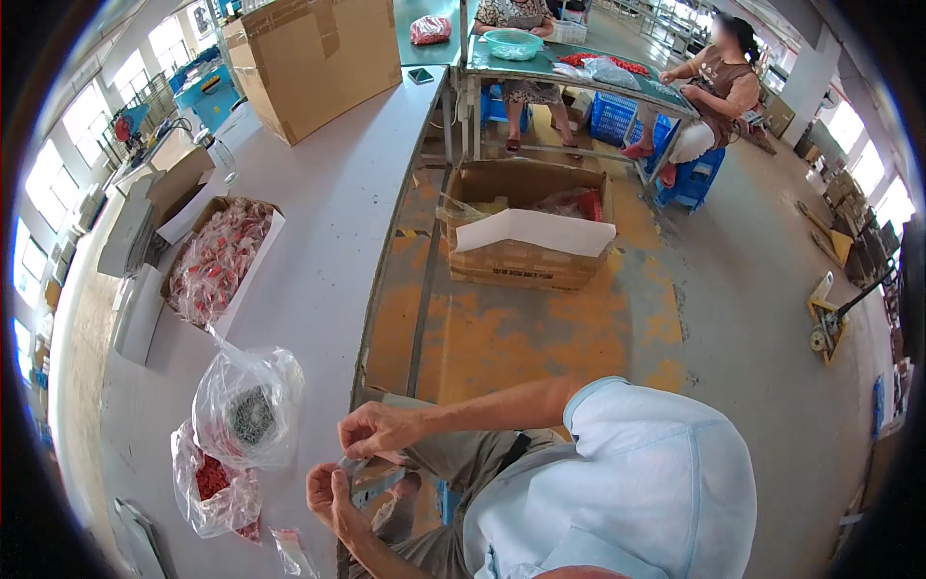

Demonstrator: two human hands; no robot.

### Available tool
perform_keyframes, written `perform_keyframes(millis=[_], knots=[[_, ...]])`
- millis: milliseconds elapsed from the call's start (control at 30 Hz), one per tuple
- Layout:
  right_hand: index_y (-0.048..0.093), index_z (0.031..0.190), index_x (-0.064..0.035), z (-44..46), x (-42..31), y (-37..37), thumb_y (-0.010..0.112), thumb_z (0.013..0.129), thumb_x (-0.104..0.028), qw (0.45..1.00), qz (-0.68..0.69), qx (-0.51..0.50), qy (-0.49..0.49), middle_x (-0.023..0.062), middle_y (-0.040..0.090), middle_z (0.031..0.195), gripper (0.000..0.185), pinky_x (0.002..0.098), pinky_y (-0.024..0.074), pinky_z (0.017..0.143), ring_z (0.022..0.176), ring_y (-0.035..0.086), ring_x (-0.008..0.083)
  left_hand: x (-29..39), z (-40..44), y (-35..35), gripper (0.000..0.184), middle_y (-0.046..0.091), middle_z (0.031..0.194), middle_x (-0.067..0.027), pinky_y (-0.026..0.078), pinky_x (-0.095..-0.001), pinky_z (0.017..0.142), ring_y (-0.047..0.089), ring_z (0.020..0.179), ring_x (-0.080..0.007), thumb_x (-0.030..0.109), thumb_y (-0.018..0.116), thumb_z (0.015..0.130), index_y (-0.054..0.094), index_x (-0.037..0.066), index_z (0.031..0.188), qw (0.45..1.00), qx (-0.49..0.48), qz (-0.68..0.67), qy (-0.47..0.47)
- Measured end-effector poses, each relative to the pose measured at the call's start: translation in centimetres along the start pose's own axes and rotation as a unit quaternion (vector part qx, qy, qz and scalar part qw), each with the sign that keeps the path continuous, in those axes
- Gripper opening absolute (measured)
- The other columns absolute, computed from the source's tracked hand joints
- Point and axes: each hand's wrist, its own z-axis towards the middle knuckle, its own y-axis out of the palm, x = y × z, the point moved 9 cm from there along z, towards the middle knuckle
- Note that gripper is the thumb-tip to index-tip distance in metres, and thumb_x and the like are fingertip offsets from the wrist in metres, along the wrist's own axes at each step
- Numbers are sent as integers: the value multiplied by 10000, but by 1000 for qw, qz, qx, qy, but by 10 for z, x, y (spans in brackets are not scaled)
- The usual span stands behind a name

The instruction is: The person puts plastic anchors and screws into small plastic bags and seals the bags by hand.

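At the table's edge my left hand (335,500) and my right hand (381,430) are close together, fingers pinched. Between them is a small clear plastic bag (353,467), partly hidden by the fingers; its contents cannot be made out. On the table beside my hands lies an open clear bag of small red pieces (210,477). Touching it is a larger clear bag of small grey metal-looking pieces (253,415). Nearer me lies a flat little clear packet (292,552) with some red at one end.
An open carton (273,253) of filled red-and-clear packets stands farther along the white table (318,280). Beyond are a bottle (220,159), a large cardboard box (318,63) and a phone (421,75). Another carton (526,265) sits on the floor. Two people work at a green table (482,66).
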Motion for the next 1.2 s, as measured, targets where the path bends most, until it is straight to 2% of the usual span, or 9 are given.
perform_keyframes(millis=[267,367,500,567,833,900,967,1100,1200], knots=[[645,942,-14,-10,-4,-1,686,962,-178,999,-50,7,17,1,640,770,170,271,477,630,704,575,79,-18,10,-9,40,647,848,-2,458,-225,716,575,759,-87,39,699,938,662,27,948,998,-26,51,13],[644,940,-17,-11,3,-5,672,960,-161,1000,-10,8,1,2,641,768,147,273,477,627,703,577,81,-17,10,-8,41,655,855,-6,461,-222,719,587,768,-89,31,702,933,664,24,947,996,-31,80,13],[640,970,-14,-15,-3,-11,655,987,-163,1000,12,11,-3,5,641,796,150,273,473,647,745,580,71,-21,10,-1,53,665,859,-13,471,-226,720,606,774,-98,29,709,926,666,24,955,999,-37,24,-1],[641,982,-13,-20,-8,-10,654,988,-163,999,26,-3,41,10,650,808,150,269,475,641,737,587,79,-23,10,-2,62,667,854,-16,472,-227,718,613,775,-101,33,715,923,665,24,958,1000,-27,14,2],[657,978,-10,-22,-7,-6,692,975,-176,995,-94,-12,-30,24,662,787,170,288,497,610,695,599,89,-15,4,16,96,597,757,32,372,-203,642,496,685,-52,13,712,887,646,31,820,992,-62,110,13],[660,967,-9,-22,-12,-4,709,969,-188,993,-111,-19,-42,27,661,775,186,289,501,611,695,603,90,-14,2,20,95,601,762,29,372,-207,646,498,692,-56,27,716,892,648,28,825,991,-67,112,2],[680,911,9,-24,-12,-6,734,916,-184,998,-68,-6,17,40,675,763,200,307,490,645,718,601,108,-11,-1,23,97,604,768,27,372,-212,651,501,698,-60,40,719,898,651,26,831,991,-70,113,-8],[685,908,7,-24,-13,-7,728,920,-174,998,-69,7,5,38,673,754,187,307,484,630,707,596,103,-7,-4,27,92,614,780,16,401,-222,693,532,738,-71,48,723,908,658,14,851,995,-73,72,-9],[682,967,-2,-25,7,-3,729,945,-177,996,-80,-25,27,46,682,778,182,281,499,622,719,626,93,-15,-3,21,62,617,800,8,434,-228,711,554,755,-76,24,710,908,663,1,874,995,-81,63,-15]])
